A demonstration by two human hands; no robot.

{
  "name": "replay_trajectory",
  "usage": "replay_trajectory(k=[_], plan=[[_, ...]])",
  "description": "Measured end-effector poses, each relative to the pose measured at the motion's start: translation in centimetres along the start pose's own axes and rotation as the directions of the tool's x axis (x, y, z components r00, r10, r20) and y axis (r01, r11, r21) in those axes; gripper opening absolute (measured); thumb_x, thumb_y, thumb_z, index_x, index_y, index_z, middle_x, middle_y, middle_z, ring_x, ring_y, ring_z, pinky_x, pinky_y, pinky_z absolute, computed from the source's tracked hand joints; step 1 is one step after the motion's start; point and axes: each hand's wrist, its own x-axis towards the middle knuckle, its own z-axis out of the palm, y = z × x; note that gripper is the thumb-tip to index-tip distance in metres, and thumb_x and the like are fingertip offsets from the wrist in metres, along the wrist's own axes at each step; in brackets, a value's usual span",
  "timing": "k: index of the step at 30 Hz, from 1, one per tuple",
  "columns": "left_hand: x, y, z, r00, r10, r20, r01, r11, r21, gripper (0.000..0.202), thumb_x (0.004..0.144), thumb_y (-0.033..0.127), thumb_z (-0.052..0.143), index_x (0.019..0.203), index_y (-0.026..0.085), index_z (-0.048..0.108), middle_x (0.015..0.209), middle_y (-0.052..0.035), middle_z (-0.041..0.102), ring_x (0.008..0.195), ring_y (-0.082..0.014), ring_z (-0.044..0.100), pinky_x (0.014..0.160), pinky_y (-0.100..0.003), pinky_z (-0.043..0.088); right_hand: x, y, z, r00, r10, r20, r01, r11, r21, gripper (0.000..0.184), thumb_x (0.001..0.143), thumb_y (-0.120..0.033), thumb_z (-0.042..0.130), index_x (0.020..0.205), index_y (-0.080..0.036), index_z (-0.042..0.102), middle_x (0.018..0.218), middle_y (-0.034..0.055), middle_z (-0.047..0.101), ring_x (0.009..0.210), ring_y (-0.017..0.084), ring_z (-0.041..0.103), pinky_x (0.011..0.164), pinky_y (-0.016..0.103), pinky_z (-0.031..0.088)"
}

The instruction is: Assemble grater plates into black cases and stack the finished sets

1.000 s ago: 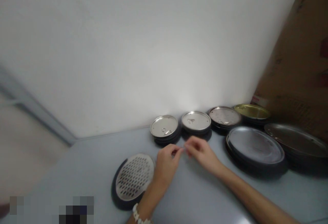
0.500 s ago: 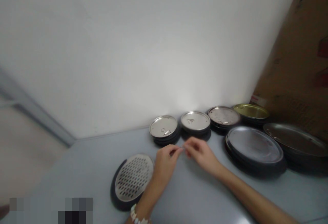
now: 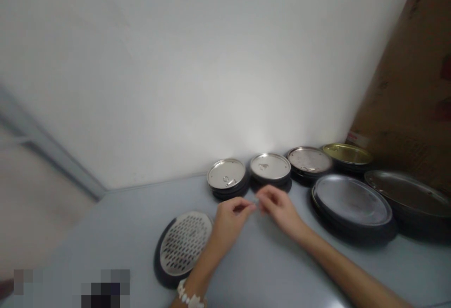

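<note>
1. Lower left of the frame: one grey desk [image 3: 116, 232] spreads across the bottom, below one white wall [image 3: 176, 87].
2. Lower centre-left: one holed plate [image 3: 185, 240] rests on one dark round base [image 3: 160, 270].
3. Lower centre: the left hand [image 3: 229, 221], one pale bracelet [image 3: 190, 296] at its wrist, has thumb and finger pinched together.
4. Centre: four small round dishes stand in a row. The first silver dish [image 3: 220, 172] holds one ring [image 3: 226, 179] and at least one little strip [image 3: 231, 183].
5. Between the fingertips of both hands is one tiny piece [image 3: 255, 200], too blurred to name. The second silver dish [image 3: 273, 162] holds a few metal bits [image 3: 263, 167].
6. The right hand [image 3: 278, 209] pinches the piece too.
7. Right of centre: one duller dish [image 3: 310, 158] with small bits near its rim, and one gold dish [image 3: 348, 154].
8. Right: two larger dishes, one grey [image 3: 352, 200], one dark [image 3: 408, 193], before one cardboard box [image 3: 405, 87].
</note>
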Motion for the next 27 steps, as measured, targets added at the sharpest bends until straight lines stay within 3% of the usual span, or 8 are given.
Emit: replay_trajectory(k=[5,9,13,17,22,27], plan=[[0.1,-0.2,0.1,0.996,0.028,-0.081,-0.015,0.988,0.153,0.018,0.084,0.03,0.063,0.075,0.018,0.073,0.076,-0.0025,0.074,0.072,-0.0181,0.064,0.068,-0.027,0.044,-0.6,-0.2,0.2,0.997,-0.066,0.046,0.072,0.987,-0.142,0.029,0.093,-0.044,0.055,0.079,-0.019,0.059,0.063,-0.0018,0.058,0.06,0.014,0.054,0.058,0.026,0.041],[-0.1,-0.1,0.2,0.998,0.019,-0.052,-0.011,0.987,0.162,0.021,0.086,0.033,0.061,0.076,0.018,0.073,0.073,-0.0021,0.073,0.067,-0.0165,0.061,0.064,-0.025,0.042,-0.5,-0.4,0.3,0.998,-0.048,0.032,0.051,0.992,-0.112,0.031,0.089,-0.048,0.06,0.08,-0.018,0.061,0.062,-0.0016,0.059,0.057,0.013,0.054,0.056,0.026,0.041],[-0.5,0.2,0.4,0.997,0.032,0.064,-0.041,0.988,0.152,0.028,0.089,0.03,0.053,0.071,0.017,0.069,0.065,-0.0012,0.066,0.062,-0.0149,0.056,0.061,-0.025,0.038,-0.2,-0.5,0.3,0.998,0.028,0.061,-0.03,0.999,0.023,0.041,0.08,-0.059,0.069,0.081,-0.018,0.062,0.06,-0.001,0.062,0.055,0.013,0.055,0.055,0.026,0.043],[-0.6,0.0,0.5,0.989,-0.008,0.149,0.008,1.0,0.0,0.033,0.093,0.035,0.046,0.069,0.017,0.061,0.063,-0.0015,0.061,0.062,-0.0151,0.056,0.062,-0.026,0.04,-0.1,-1.1,0.3,0.985,0.111,0.132,-0.125,0.986,0.11,0.051,0.068,-0.064,0.077,0.083,-0.017,0.065,0.062,-0.0016,0.062,0.054,0.012,0.053,0.055,0.027,0.042],[-0.1,-0.6,0.6,0.972,-0.089,0.217,0.162,0.924,-0.347,0.04,0.089,0.051,0.05,0.067,0.017,0.055,0.06,-0.0013,0.058,0.059,-0.0145,0.056,0.062,-0.027,0.044,-0.3,-2.0,0.1,0.975,0.109,0.192,-0.127,0.988,0.084,0.046,0.073,-0.061,0.075,0.085,-0.016,0.07,0.055,-0.0064,0.047,0.051,0.009,0.037,0.051,0.024,0.029],[-0.2,-0.4,0.9,0.974,-0.15,0.17,0.204,0.907,-0.37,0.032,0.083,0.047,0.063,0.088,0.016,0.06,0.056,0.005,0.053,0.051,-0.0108,0.049,0.054,-0.023,0.039,-0.3,-1.1,0.1,0.986,0.131,0.099,-0.14,0.986,0.086,0.046,0.077,-0.062,0.07,0.067,-0.017,0.063,0.056,-0.0044,0.047,0.053,0.011,0.038,0.051,0.025,0.028]])
